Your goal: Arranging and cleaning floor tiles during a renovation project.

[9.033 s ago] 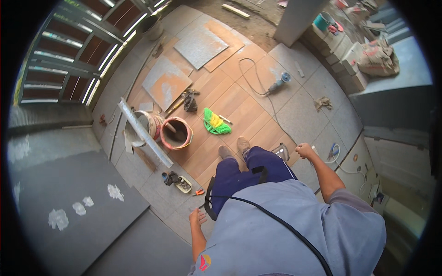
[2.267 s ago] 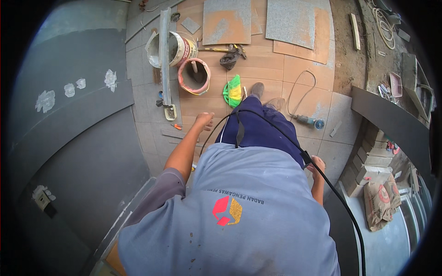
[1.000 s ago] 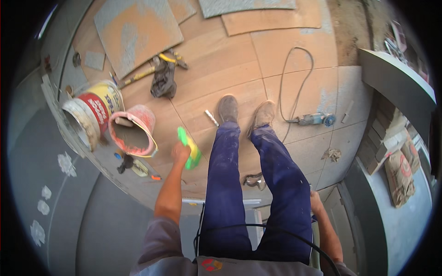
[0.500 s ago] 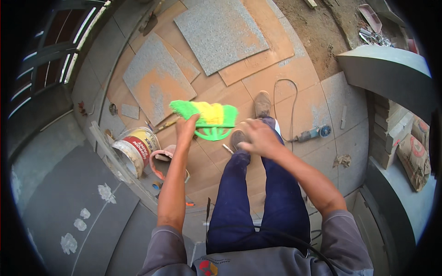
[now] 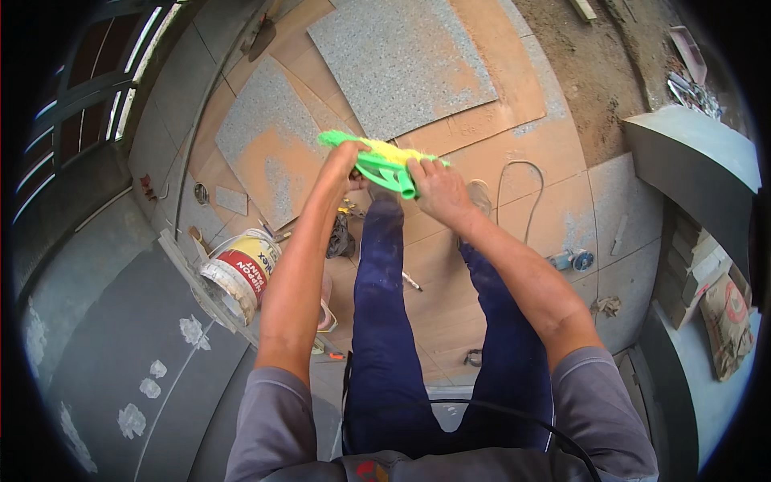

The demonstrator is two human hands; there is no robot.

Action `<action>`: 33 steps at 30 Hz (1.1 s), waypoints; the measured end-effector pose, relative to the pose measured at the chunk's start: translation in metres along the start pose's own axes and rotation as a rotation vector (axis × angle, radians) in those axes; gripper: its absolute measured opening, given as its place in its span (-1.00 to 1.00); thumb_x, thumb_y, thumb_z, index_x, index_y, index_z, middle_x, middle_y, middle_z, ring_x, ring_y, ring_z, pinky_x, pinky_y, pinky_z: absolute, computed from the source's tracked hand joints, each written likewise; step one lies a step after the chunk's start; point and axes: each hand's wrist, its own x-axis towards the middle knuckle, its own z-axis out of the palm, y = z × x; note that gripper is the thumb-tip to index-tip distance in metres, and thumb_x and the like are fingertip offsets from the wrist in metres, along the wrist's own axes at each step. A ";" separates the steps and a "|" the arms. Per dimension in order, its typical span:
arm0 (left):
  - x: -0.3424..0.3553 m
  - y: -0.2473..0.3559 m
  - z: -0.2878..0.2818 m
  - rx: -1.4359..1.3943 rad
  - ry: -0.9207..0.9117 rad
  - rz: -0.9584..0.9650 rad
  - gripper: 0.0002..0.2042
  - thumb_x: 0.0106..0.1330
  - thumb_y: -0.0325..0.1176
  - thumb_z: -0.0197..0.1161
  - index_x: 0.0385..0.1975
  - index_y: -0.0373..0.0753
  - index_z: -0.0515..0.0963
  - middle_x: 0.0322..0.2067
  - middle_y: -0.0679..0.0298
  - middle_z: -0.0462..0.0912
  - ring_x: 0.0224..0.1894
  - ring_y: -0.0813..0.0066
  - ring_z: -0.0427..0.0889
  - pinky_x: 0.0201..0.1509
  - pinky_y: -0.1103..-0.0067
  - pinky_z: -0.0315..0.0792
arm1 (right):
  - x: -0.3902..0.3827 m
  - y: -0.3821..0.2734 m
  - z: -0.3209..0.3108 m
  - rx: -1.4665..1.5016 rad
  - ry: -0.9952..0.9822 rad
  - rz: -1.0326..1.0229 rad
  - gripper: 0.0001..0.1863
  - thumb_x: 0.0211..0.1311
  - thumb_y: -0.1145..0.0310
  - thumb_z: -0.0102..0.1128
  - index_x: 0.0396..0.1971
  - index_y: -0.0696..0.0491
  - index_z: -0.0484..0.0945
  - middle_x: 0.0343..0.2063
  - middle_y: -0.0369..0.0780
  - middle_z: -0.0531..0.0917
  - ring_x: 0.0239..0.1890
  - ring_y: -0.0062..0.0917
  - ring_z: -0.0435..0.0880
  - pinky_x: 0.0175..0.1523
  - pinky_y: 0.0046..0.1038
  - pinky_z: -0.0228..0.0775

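A green-and-yellow broom head [image 5: 384, 171] without a handle is held out above the floor, its bristles turned away from me and its green plastic socket toward me. My left hand [image 5: 342, 164] is closed around its left end. My right hand [image 5: 438, 189] grips the right end, with the fingers over the bristle side and the socket just beside them. Both forearms reach forward over my legs.
Dusty speckled grey tiles [image 5: 401, 64] lie on the tan floor ahead. A paint bucket [image 5: 239, 277] stands at left. Right of my feet is a blue angle grinder [image 5: 572, 260] with a looped cord [image 5: 526, 166]. A paper sack [image 5: 727, 325] leans at far right.
My right hand has closed on the broom head, which both hands have raised and tilted, right end lower. My legs have shifted, the left foot now ahead of the right.
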 end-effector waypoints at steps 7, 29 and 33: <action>0.124 0.037 -0.050 0.110 -0.214 -0.054 -0.63 0.38 0.02 0.13 -0.46 -0.18 0.47 -0.66 0.33 0.41 -0.60 0.49 0.53 -0.58 0.54 0.52 | 0.083 0.049 0.070 0.044 0.074 -0.090 -0.44 0.03 0.19 0.37 0.06 0.06 0.49 -0.22 -0.15 0.61 -0.12 -0.24 0.62 -0.13 -0.20 0.41; 0.331 0.038 -0.058 0.403 0.171 0.561 -0.55 0.35 0.03 0.19 -0.37 -0.37 0.55 -0.50 0.20 0.59 -0.56 0.44 0.58 -0.50 0.52 0.56 | 0.214 0.239 0.059 0.723 0.168 0.356 -0.61 0.12 0.11 0.41 -0.18 0.10 0.70 -0.40 -0.18 0.73 -0.32 -0.52 0.71 -0.20 -0.47 0.57; 0.350 0.064 -0.056 0.367 0.147 0.481 -0.55 0.35 0.02 0.18 -0.42 -0.36 0.55 -0.57 0.19 0.57 -0.63 0.41 0.55 -0.55 0.52 0.55 | 0.240 0.259 0.107 0.623 0.068 0.328 -0.56 0.01 0.12 0.40 -0.15 0.09 0.71 -0.35 -0.13 0.75 -0.26 -0.40 0.73 -0.07 -0.35 0.57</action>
